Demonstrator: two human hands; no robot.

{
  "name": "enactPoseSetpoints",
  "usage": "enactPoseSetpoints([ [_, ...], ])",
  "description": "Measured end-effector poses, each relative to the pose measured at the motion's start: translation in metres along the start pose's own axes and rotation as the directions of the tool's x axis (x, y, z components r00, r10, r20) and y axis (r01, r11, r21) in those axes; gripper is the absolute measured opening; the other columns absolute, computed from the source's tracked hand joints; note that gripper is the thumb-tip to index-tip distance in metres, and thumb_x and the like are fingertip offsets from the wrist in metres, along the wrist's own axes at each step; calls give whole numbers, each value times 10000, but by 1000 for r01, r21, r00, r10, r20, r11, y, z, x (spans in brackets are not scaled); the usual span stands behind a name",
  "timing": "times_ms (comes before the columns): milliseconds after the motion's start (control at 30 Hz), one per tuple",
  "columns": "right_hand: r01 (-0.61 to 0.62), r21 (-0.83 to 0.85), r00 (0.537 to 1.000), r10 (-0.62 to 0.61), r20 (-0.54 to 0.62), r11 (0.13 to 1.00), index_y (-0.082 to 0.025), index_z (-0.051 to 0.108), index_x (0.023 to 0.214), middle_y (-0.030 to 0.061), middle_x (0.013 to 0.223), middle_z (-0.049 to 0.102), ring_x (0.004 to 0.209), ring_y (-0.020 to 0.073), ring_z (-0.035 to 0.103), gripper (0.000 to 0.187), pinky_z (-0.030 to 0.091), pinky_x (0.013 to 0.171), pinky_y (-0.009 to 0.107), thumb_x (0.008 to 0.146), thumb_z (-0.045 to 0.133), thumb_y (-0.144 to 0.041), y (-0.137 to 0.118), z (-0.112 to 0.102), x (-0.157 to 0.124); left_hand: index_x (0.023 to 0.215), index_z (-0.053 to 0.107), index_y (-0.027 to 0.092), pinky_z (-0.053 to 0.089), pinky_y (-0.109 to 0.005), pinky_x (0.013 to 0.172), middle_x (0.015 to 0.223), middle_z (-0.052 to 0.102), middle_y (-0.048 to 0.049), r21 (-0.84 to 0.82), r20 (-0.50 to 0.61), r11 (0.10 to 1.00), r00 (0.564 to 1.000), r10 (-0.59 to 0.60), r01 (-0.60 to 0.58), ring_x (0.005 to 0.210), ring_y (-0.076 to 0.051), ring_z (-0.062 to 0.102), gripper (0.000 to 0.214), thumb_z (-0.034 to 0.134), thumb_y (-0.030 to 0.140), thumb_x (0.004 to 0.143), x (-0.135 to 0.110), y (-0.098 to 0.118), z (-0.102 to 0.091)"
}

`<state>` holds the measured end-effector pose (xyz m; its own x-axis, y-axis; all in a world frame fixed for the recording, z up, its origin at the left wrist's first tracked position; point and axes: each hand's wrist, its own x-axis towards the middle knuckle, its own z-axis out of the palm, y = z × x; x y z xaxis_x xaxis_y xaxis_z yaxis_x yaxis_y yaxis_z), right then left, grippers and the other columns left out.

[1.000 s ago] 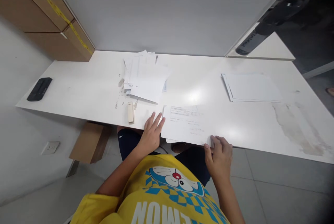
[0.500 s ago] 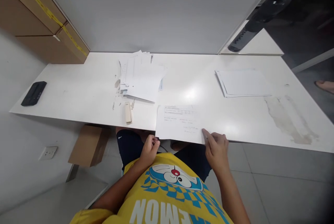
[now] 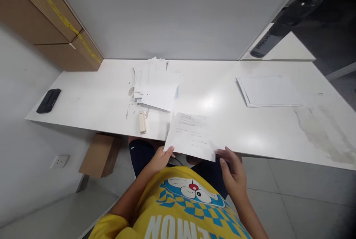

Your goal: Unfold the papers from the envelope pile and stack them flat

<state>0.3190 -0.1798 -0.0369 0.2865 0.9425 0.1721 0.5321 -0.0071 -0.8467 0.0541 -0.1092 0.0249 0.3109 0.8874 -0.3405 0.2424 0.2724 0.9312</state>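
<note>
A printed white sheet (image 3: pixel 191 135) juts out over the near edge of the long white table (image 3: pixel 91 101). My left hand (image 3: pixel 161 157) pinches its lower left corner, and my right hand (image 3: pixel 232 168) holds its lower right corner with curled fingers. Just left of the sheet a small cream stapler (image 3: pixel 142 121) lies near the table edge. Behind it sits a loose, messy pile of papers (image 3: pixel 155 87), with torn paper scraps beside it.
A neat stack of white sheets (image 3: pixel 269 92) lies at the back right. A black device (image 3: pixel 48 100) rests at the table's far left end. Cardboard boxes (image 3: pixel 52 27) stand against the left wall, another box (image 3: pixel 97 154) under the table. A worn stain (image 3: pixel 319 131) marks the right end.
My left hand left the table top and took the sheet's lower left corner. The sheet has been drawn toward me over the table edge and tilted, both hands now holding it.
</note>
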Motion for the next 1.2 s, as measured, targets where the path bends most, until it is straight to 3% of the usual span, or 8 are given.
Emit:
enactPoseSetpoints([
  [200, -33, 189, 997, 45, -62, 981, -250, 186, 1552, 137, 1551, 305, 1389, 315, 378, 951, 348, 1118, 511, 782, 695, -480, -25, 11, 47, 1053, 731, 181, 465, -383, 1028, 1043, 741, -82, -72, 84, 992, 991, 108, -102, 1086, -254, 645, 456, 491, 547, 923, 0, 12, -13],
  [333, -205, 377, 975, 220, 3, 903, -174, 603, 1261, 141, 1205, 655, 1164, 307, 594, 605, 426, 1046, 481, 757, 717, -488, -24, 12, 75, 1016, 726, 176, 471, -372, 1019, 1064, 735, -84, -131, -73, 981, 988, 135, -143, 1093, -253, 642, 449, 543, 566, 887, 19, -1, -3],
  [433, -300, 352, 944, 330, -28, 887, -147, 718, 943, 119, 975, 727, 1049, 319, 644, 415, 459, 993, 479, 688, 776, -470, -18, 10, 82, 1107, 670, 186, 512, -359, 930, 1074, 713, -91, -34, -227, 964, 942, 248, -262, 1023, -235, 655, 390, 567, 493, 890, 34, 0, -6],
  [733, -235, 331, 966, 258, -26, 914, -162, 717, 941, 95, 998, 720, 996, 293, 651, 367, 502, 917, 432, 704, 756, -440, -37, -6, 99, 935, 642, 203, 515, -372, 876, 951, 669, -68, 316, -76, 737, 758, 648, -598, 935, -224, 641, 153, 574, 158, 806, 82, 16, -27],
  [900, -169, 462, 966, 239, -97, 871, -184, 672, 1050, 90, 1024, 702, 988, 244, 647, 418, 513, 915, 413, 719, 760, -423, -40, 1, 90, 1070, 638, 192, 528, -414, 892, 1070, 683, -87, 282, -237, 843, 818, 524, -458, 1008, -253, 647, 327, 526, 113, 772, 83, 1, -12],
  [1000, -135, 515, 964, 232, -128, 846, -177, 667, 1083, 94, 1061, 689, 1032, 243, 632, 421, 485, 960, 427, 749, 743, -421, -39, 9, 88, 1165, 598, 201, 534, -392, 898, 1098, 680, -89, 179, -254, 852, 814, 522, -491, 1061, -246, 636, 339, 522, 178, 835, 79, 6, -2],
  [1100, -29, 535, 965, 164, -206, 844, -190, 650, 1088, 81, 1031, 675, 1069, 243, 608, 440, 457, 992, 432, 721, 773, -398, -40, 14, 90, 1198, 558, 207, 534, -383, 879, 1070, 667, -99, 152, -282, 798, 748, 601, -584, 1037, -240, 633, 311, 508, 297, 904, 78, 15, 2],
  [1200, -12, 553, 959, 166, -231, 833, -205, 623, 956, 36, 878, 640, 935, 204, 621, 345, 489, 913, 391, 708, 780, -387, -35, 19, 87, 1068, 565, 216, 532, -364, 788, 928, 639, -76, 207, -296, 687, 625, 722, -696, 882, -214, 636, 222, 489, 375, 934, 79, 19, -1],
])
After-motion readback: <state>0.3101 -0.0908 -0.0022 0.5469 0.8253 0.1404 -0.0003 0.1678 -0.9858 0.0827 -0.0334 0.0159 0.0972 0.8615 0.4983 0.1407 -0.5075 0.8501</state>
